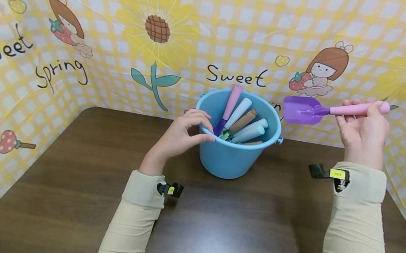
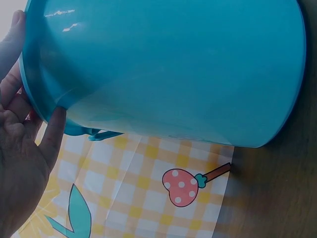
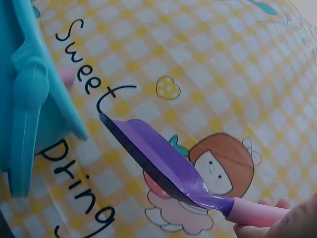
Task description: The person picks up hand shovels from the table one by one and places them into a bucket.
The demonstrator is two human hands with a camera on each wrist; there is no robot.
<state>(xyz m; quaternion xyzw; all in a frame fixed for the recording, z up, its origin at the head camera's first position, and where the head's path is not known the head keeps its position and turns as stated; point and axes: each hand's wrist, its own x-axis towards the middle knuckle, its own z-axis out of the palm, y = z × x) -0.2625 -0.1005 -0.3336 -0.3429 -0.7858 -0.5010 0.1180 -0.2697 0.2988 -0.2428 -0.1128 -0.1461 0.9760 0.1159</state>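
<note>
A blue bucket (image 1: 227, 159) stands upright on the table, with several handled tools in it. Pink, pale blue and brown handles (image 1: 243, 122) stick up inside; their lower ends are mostly hidden. My left hand (image 1: 182, 134) grips the bucket's rim on its left side, thumb and fingers over the edge. To the right of the bucket, my right hand (image 1: 366, 131) holds a toy shovel (image 1: 303, 110) by its pink handle, up off the table. The purple blade points left toward the bucket. In the right wrist view the blade (image 3: 158, 153) is apart from the bucket wall (image 3: 59, 109).
A dark wooden table (image 1: 235, 233) lies under the bucket. Yellow checked cloth (image 1: 216, 25) with printed flowers and figures stands close behind it and along both sides. The bucket's side knob (image 1: 279, 141) juts out on the right.
</note>
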